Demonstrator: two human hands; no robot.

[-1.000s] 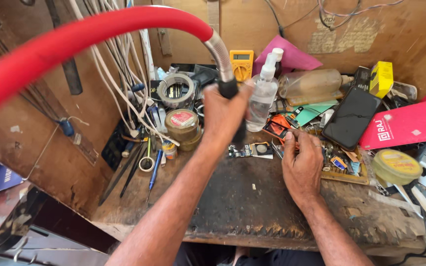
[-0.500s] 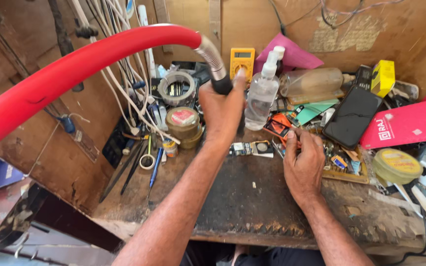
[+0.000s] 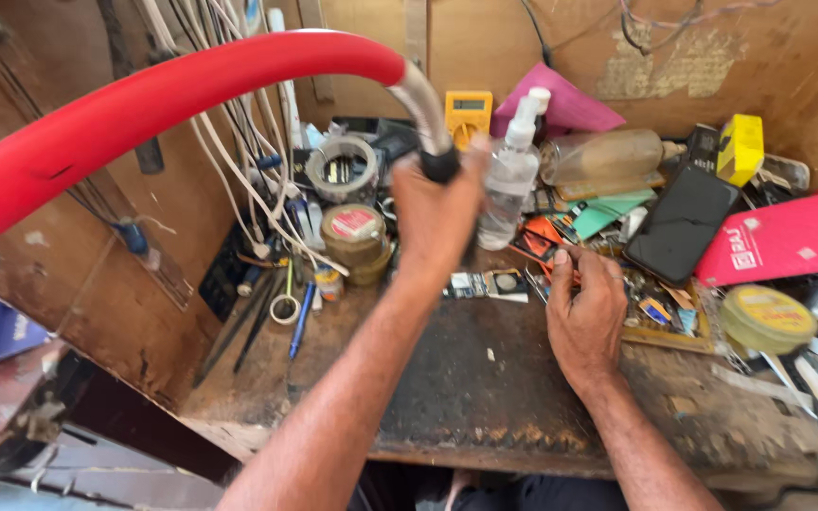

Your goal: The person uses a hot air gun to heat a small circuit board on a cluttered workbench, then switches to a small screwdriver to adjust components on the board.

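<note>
Workbench [image 3: 485, 397]: dark, worn wooden top, cluttered along its far and right sides; bare patch in the near middle.

Red hose [image 3: 144, 104]: thick, arcs from the near left edge of view up and across to far centre, where it ends in a bent metal neck [image 3: 423, 99] with a black tip.

Left hand [image 3: 437, 213]: raised above the bench at far centre, fingers wrapped closed around the black tip of the metal neck, so the hose end sits in this fist, above the clutter and not resting on the bench.

Right hand [image 3: 587, 308]: low over the bench, right of centre, fingers curled and pressed together at the edge of a pile of small parts; a thin metal piece [image 3: 546, 274] shows at the fingertips, but I cannot tell whether it is pinched.

Red flat packet [image 3: 788, 241]: far right, partly under a black phone [image 3: 682, 222].

Clear spray bottle [image 3: 511, 180]: upright, just right of the left hand.

Yellow multimeter [image 3: 468, 114]: against the far wall, behind the metal neck.

Tape roll [image 3: 345, 168]: far, left of the left hand; a brown tin [image 3: 354, 232] stands nearer than it.

Round yellow tin [image 3: 767, 317]: right, near the right hand.
</note>
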